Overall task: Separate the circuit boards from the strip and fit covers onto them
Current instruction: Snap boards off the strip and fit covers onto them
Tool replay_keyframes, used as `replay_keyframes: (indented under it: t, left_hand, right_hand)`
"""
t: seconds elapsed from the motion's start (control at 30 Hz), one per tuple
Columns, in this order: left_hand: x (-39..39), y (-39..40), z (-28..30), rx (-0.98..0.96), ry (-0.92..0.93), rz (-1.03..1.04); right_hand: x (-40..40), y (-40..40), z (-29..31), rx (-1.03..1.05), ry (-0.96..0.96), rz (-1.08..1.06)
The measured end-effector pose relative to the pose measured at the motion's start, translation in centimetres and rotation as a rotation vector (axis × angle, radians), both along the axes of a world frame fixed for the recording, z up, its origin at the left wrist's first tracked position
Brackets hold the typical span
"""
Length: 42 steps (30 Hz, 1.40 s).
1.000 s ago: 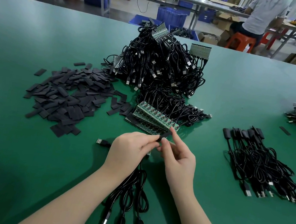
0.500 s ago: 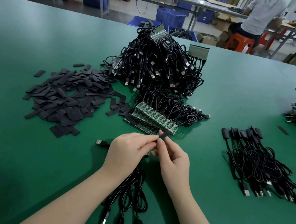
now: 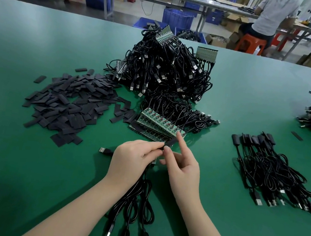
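Three black USB cables (image 3: 131,214) trail toward the viewer, plugs lying on the green table (image 3: 12,156); a fourth plug (image 3: 103,150) lies left of the wrist. Above them the left hand (image 3: 134,158) grips the cable ends and pinches a flat black cover (image 3: 170,142), while the right hand (image 3: 182,168) pinches the same cover. Just beyond lie two stacked green board strips (image 3: 159,125). Left is a heap of covers (image 3: 71,102), right a finished bundle (image 3: 272,169), farther back the tangled cable pile (image 3: 168,73).
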<state>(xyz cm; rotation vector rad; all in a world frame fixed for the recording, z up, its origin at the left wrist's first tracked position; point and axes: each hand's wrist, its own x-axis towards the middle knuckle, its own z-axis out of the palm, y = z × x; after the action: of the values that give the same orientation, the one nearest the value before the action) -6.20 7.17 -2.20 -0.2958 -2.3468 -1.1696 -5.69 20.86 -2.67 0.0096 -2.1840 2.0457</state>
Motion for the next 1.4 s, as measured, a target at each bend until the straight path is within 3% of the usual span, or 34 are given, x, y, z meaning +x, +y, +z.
replay_keyframes:
  t: [0.2, 0.4, 0.63, 0.83, 0.9, 0.97, 1.07, 1.2, 1.27, 1.4]
  left_hand:
    - [0.1, 0.0, 0.0, -0.110, 0.016, 0.005]
    - [-0.4, -0.4, -0.2, -0.205, 0.047, 0.004]
    - [-0.4, -0.5, -0.4, -0.208, 0.102, -0.029]
    - [-0.6, -1.1, -0.3, 0.079, 0.044, 0.049]
    - [-0.8, -1.5, -0.6, 0.109, 0.035, 0.067]
    - [-1.0, -1.8, -0.8, 0.121, 0.007, 0.075]
    - [-1.4, -1.7, -1.2, 0.164, -0.047, 0.075]
    - [-1.5, -1.6, -1.4, 0.191, -0.061, 0.072]
    - [-1.6, -1.7, -1.5, 0.213, -0.072, 0.074]
    - [-1.7, -1.8, -1.4, 0.246, -0.094, 0.102]
  right_hand:
    - [-0.2, 0.0, 0.2, 0.048, 0.043, 0.003]
    - [-0.6, 1.0, 0.4, -0.290, -0.051, -0.140]
    - [-0.3, 0.1, -0.1, 0.029, 0.049, 0.006]
    - [-2.1, 3.9, 4.2, -0.454, 0.135, -0.161]
    - [-2.9, 7.0, 6.2, -0.480, 0.169, -0.261]
    - [-3.5, 10.3, 7.2, -0.136, 0.158, -0.424]
    - [-4.6, 14.5, 6.9, 0.597, 0.047, -0.610]
    - [-5.9, 16.6, 4.2, 1.394, -0.311, -0.507]
    - [-6.0, 16.6, 2.7, 1.554, -0.430, -0.406]
    - [-6.1, 17.6, 1.2, 1.474, -0.384, -0.343]
